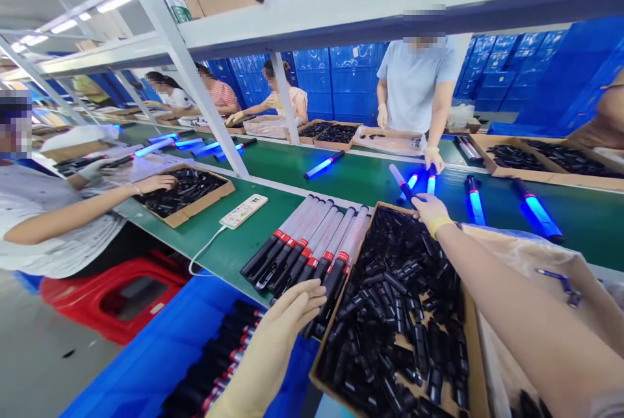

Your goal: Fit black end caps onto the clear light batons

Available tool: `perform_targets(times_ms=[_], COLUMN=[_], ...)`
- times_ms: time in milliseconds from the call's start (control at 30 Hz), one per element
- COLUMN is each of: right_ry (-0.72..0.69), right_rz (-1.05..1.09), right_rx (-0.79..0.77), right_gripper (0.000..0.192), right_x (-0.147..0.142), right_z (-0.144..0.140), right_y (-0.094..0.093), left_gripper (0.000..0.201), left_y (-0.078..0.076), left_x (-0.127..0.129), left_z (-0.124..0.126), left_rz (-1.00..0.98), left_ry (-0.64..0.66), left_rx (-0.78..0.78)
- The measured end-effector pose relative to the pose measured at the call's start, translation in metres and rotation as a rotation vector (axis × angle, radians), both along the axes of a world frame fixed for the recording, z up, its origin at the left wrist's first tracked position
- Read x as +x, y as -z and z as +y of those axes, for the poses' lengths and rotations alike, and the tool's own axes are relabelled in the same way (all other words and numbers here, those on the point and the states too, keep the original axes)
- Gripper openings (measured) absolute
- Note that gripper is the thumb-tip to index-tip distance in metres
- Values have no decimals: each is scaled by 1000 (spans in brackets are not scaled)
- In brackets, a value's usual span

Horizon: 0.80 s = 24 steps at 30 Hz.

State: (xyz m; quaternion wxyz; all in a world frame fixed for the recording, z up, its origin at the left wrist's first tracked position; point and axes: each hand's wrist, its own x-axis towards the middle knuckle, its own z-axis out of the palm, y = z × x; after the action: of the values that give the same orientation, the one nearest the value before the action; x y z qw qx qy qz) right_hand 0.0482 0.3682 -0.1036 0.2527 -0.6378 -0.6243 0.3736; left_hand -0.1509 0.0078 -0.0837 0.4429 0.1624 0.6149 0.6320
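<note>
Here the right hand (429, 209) is clamping a lit baton (400, 181) over the green conveyor belt (361, 177), just beyond the cardboard box of black caps (390, 314); laying it flat and crosswise would be best. The gloved left hand (292, 314), fingers apart, is hovering at roughly seven unlit batons (312, 246) left of that box.

Both arms were bare to the elbow — the right hand (429, 209) wore a yellow wristband (440, 225), the left hand (287, 317) nothing.

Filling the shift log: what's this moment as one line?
right hand: holds lit baton over conveyor belt | left hand: open, at unlit batons | cardboard box: black caps
</note>
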Motion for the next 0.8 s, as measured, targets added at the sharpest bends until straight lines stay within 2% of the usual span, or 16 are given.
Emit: perform_targets(times_ms=[100,267,433,533,600,667,733,800], right_ry=[-46,-137,-324,-417,-465,-497,-504,-482], right_rz=[-96,-297,-452,-501,-512,-501,-472,-436], right_rx=[39,144,133,125,149,200,267,355], right_gripper=[39,40,38,37,35,35,39,44], right_x=[-22,-39,-51,-48,-34,-8,34,88], right_z=[14,30,33,27,15,-4,-28,-53], right_y=[0,-4,-2,-6,-13,-21,-28,-30], left_gripper=[50,49,45,46,46,45,40,40], left_y=[-3,-5,0,1,1,0,2,6], left_x=[0,-6,-12,-22,-38,-62,-90,-116], left_z=[-2,-13,-30,-33,-27,-16,1,19], left_rz=[2,29,82,177,418,761,934,1031], left_ry=[21,-27,-60,-36,19,68,40,26], left_rx=[-5,-24,-32,-30,-80,-193,-294,-387])
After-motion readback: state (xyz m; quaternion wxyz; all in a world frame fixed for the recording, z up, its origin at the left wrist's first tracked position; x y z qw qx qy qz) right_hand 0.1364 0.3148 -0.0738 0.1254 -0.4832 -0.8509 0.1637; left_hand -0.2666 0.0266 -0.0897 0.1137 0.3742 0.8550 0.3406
